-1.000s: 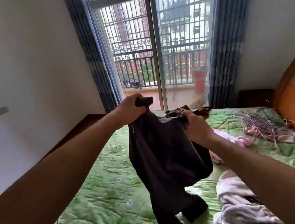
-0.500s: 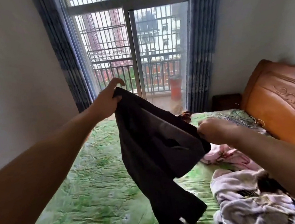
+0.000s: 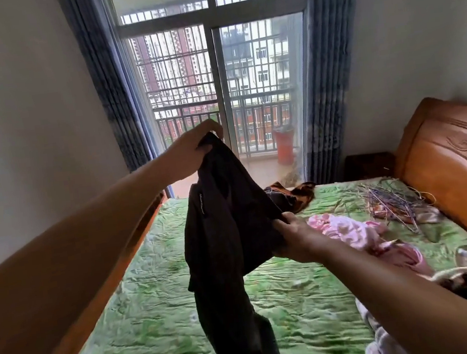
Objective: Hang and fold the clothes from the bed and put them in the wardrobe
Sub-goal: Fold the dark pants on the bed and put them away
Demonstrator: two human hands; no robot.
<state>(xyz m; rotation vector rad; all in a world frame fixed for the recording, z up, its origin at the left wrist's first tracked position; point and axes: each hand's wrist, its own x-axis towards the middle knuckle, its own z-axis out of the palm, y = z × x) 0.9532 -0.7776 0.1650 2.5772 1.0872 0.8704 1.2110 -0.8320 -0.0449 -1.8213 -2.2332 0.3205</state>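
Green bed [image 3: 160, 310] | dark garment [image 3: 225, 244] pinched by both hands' fingers [image 3: 211, 147]

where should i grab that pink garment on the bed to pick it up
Likely the raised bunch of folds at the middle of the pink garment, pinched from above. It lies crumpled on the green bedspread with no collar or hem showing, so a high fold is the surest hold. The right hand is nearest but holds the dark garment.
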